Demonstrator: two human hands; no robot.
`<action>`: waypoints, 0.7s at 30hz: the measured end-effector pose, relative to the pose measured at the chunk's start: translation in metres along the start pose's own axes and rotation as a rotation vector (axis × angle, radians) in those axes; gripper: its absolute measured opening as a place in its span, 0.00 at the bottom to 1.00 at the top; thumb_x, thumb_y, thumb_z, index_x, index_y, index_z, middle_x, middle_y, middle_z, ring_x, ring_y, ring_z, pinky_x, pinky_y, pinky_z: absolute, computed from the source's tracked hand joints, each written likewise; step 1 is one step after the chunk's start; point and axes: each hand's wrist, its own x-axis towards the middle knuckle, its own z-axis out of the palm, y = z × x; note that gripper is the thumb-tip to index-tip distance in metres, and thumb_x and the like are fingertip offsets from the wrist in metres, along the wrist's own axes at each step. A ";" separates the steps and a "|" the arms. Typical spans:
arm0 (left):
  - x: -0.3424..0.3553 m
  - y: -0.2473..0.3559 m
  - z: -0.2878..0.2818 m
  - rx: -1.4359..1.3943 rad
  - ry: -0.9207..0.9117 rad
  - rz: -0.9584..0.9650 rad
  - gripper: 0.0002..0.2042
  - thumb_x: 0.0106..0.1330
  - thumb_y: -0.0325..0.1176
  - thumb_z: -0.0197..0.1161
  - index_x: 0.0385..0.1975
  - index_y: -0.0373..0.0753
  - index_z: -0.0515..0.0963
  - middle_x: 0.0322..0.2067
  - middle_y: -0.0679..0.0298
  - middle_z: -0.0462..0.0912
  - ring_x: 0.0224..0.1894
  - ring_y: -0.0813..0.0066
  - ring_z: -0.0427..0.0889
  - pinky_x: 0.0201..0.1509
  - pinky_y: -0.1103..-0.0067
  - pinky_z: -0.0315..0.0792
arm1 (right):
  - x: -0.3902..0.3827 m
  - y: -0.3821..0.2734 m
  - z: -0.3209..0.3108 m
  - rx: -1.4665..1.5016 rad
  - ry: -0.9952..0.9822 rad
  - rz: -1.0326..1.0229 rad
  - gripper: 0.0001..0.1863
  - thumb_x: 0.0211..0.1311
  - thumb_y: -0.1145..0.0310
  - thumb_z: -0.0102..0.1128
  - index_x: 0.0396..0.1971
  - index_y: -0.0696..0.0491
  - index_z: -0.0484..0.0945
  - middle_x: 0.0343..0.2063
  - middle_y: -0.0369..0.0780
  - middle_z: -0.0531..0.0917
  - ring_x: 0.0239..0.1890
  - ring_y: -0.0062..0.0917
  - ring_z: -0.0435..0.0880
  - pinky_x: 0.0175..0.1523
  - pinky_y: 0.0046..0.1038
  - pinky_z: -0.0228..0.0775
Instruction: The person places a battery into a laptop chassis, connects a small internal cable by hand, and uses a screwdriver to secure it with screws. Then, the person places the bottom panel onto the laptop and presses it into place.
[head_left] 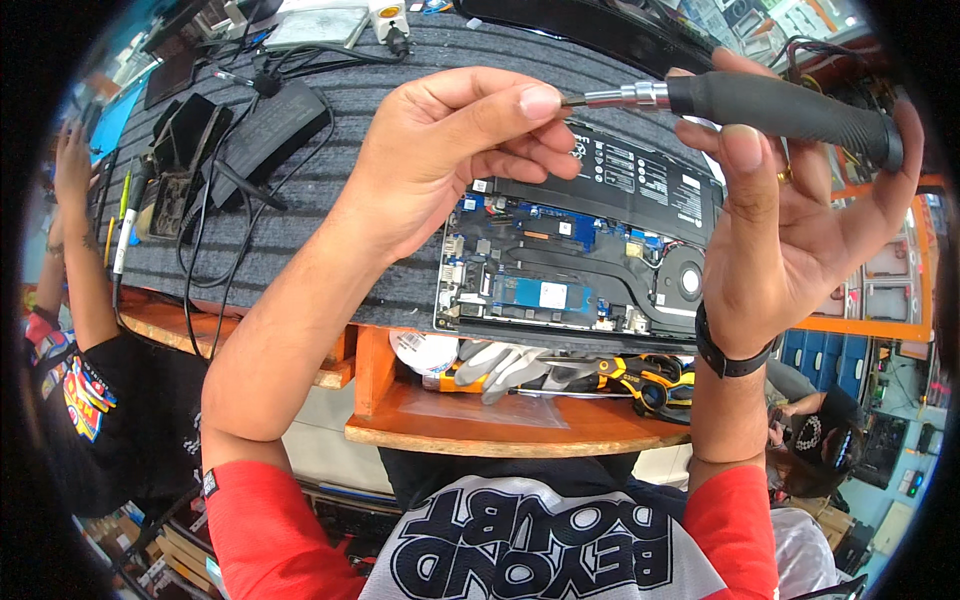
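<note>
My right hand (775,230) holds a thick screwdriver (775,105) by its dark grey handle, level above the bench, its silver shaft pointing left. At the shaft's end my left hand (465,130) pinches the screwdriver bit (572,101) between thumb and forefinger, the other fingers curled loosely. Whether the bit sits fully in the shaft, I cannot tell. Below both hands lies a laptop (545,250) with its bottom cover off. Its black battery (640,185), blue circuit board, a storage stick (545,295) and a round fan (688,278) show. My left hand hides part of its far left corner.
A black power adapter (262,145) with looping cables lies left on the grey striped mat (350,100). Beside it is a white-and-black soldering-iron-like pen (127,225). An open wooden drawer (520,430) in front holds gloves (510,365) and yellow-black tools (650,383). Another person (100,380) is at left.
</note>
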 end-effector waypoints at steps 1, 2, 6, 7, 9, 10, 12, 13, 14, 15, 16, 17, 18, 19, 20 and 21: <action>0.000 -0.001 -0.002 -0.037 -0.028 -0.020 0.13 0.74 0.41 0.66 0.44 0.37 0.83 0.35 0.60 0.88 0.37 0.69 0.91 0.40 0.80 0.86 | 0.002 -0.009 0.000 0.006 -0.005 0.074 0.43 0.74 0.78 0.57 0.76 0.44 0.39 0.53 0.63 0.81 0.52 0.43 0.88 0.50 0.39 0.90; 0.000 -0.001 -0.003 -0.071 -0.056 -0.040 0.13 0.74 0.42 0.66 0.44 0.37 0.83 0.35 0.60 0.87 0.36 0.70 0.91 0.39 0.81 0.86 | 0.003 -0.013 0.001 0.007 -0.010 0.109 0.43 0.74 0.78 0.57 0.76 0.44 0.38 0.53 0.63 0.81 0.51 0.43 0.88 0.50 0.39 0.90; 0.000 -0.001 0.004 -0.065 -0.067 -0.079 0.15 0.75 0.44 0.64 0.41 0.37 0.81 0.33 0.62 0.86 0.35 0.70 0.90 0.38 0.81 0.85 | 0.004 -0.017 0.000 -0.042 -0.035 0.121 0.44 0.73 0.78 0.59 0.76 0.45 0.38 0.52 0.63 0.81 0.49 0.42 0.89 0.48 0.37 0.89; 0.000 -0.003 0.002 -0.072 -0.083 -0.090 0.15 0.75 0.45 0.64 0.42 0.36 0.82 0.33 0.61 0.86 0.35 0.70 0.91 0.38 0.81 0.85 | 0.003 -0.017 -0.001 -0.078 -0.043 0.109 0.44 0.73 0.78 0.59 0.76 0.46 0.38 0.52 0.63 0.82 0.49 0.42 0.89 0.48 0.37 0.89; 0.000 -0.008 -0.003 -0.082 -0.118 -0.114 0.17 0.74 0.45 0.65 0.44 0.34 0.82 0.35 0.60 0.87 0.36 0.68 0.91 0.38 0.81 0.85 | 0.003 -0.018 -0.002 -0.093 -0.053 0.129 0.45 0.72 0.78 0.60 0.76 0.47 0.38 0.52 0.63 0.82 0.48 0.41 0.90 0.47 0.37 0.89; 0.000 -0.008 -0.003 -0.032 -0.139 -0.106 0.19 0.75 0.47 0.64 0.47 0.34 0.81 0.38 0.58 0.87 0.39 0.67 0.91 0.41 0.80 0.85 | 0.004 -0.021 -0.002 -0.069 -0.056 0.160 0.45 0.72 0.77 0.61 0.77 0.47 0.38 0.51 0.63 0.82 0.48 0.40 0.90 0.47 0.36 0.89; -0.001 -0.007 0.000 0.065 -0.182 -0.092 0.24 0.75 0.51 0.61 0.52 0.32 0.80 0.43 0.54 0.88 0.45 0.65 0.90 0.48 0.76 0.85 | 0.002 -0.021 -0.005 -0.027 -0.036 0.212 0.46 0.72 0.77 0.61 0.77 0.48 0.38 0.51 0.62 0.83 0.47 0.38 0.90 0.47 0.35 0.88; -0.001 -0.007 0.002 0.121 -0.147 -0.062 0.27 0.76 0.53 0.58 0.55 0.31 0.79 0.46 0.52 0.87 0.48 0.63 0.89 0.52 0.74 0.83 | 0.000 -0.018 -0.012 -0.006 -0.012 0.230 0.46 0.72 0.77 0.62 0.77 0.48 0.38 0.51 0.62 0.83 0.47 0.37 0.90 0.48 0.34 0.88; 0.000 -0.007 0.006 0.175 -0.108 -0.030 0.29 0.77 0.55 0.54 0.58 0.30 0.78 0.50 0.50 0.86 0.52 0.62 0.87 0.56 0.72 0.81 | -0.003 -0.015 -0.018 0.017 0.008 0.248 0.46 0.72 0.77 0.62 0.77 0.49 0.39 0.51 0.61 0.83 0.47 0.36 0.90 0.48 0.33 0.87; 0.001 -0.006 0.008 0.228 -0.068 0.001 0.32 0.77 0.57 0.51 0.61 0.30 0.76 0.53 0.49 0.85 0.56 0.61 0.86 0.60 0.70 0.80 | -0.007 -0.014 -0.025 0.019 -0.018 0.290 0.46 0.71 0.78 0.62 0.77 0.49 0.40 0.51 0.61 0.83 0.48 0.35 0.89 0.49 0.32 0.86; 0.003 -0.003 0.007 0.239 -0.044 0.013 0.33 0.78 0.58 0.48 0.62 0.30 0.75 0.54 0.48 0.84 0.58 0.61 0.85 0.62 0.69 0.78 | -0.012 -0.014 -0.033 0.020 -0.045 0.332 0.46 0.70 0.79 0.63 0.77 0.50 0.41 0.51 0.61 0.84 0.49 0.33 0.89 0.51 0.30 0.85; 0.007 -0.001 0.003 0.249 -0.022 0.024 0.34 0.78 0.59 0.45 0.63 0.29 0.74 0.56 0.48 0.83 0.60 0.60 0.83 0.64 0.68 0.77 | -0.018 -0.012 -0.039 0.020 -0.071 0.374 0.46 0.69 0.80 0.63 0.77 0.51 0.42 0.51 0.60 0.84 0.49 0.32 0.89 0.52 0.29 0.84; 0.009 0.000 0.000 0.259 0.000 0.035 0.35 0.79 0.59 0.42 0.64 0.29 0.73 0.57 0.47 0.82 0.62 0.60 0.82 0.67 0.68 0.75 | -0.025 -0.008 -0.043 0.017 -0.091 0.405 0.46 0.68 0.82 0.64 0.77 0.51 0.44 0.51 0.60 0.84 0.49 0.31 0.88 0.53 0.28 0.83; 0.010 0.000 -0.002 0.300 0.040 0.077 0.35 0.79 0.58 0.40 0.63 0.29 0.75 0.56 0.48 0.83 0.61 0.60 0.82 0.66 0.69 0.75 | -0.034 -0.004 -0.046 0.014 -0.110 0.435 0.45 0.67 0.83 0.64 0.77 0.52 0.45 0.51 0.60 0.84 0.49 0.29 0.88 0.54 0.27 0.82; 0.010 -0.001 -0.007 0.313 0.052 0.095 0.35 0.79 0.58 0.41 0.62 0.29 0.75 0.56 0.48 0.83 0.61 0.60 0.82 0.66 0.69 0.75 | -0.041 -0.001 -0.047 0.014 -0.126 0.467 0.45 0.66 0.84 0.64 0.76 0.52 0.47 0.51 0.59 0.84 0.49 0.28 0.88 0.55 0.26 0.81; 0.011 -0.001 -0.012 0.325 0.063 0.114 0.35 0.79 0.58 0.41 0.62 0.29 0.75 0.56 0.48 0.84 0.61 0.60 0.82 0.66 0.69 0.75 | -0.046 0.001 -0.048 0.003 -0.138 0.468 0.45 0.65 0.86 0.65 0.76 0.54 0.48 0.49 0.56 0.84 0.49 0.28 0.88 0.54 0.26 0.81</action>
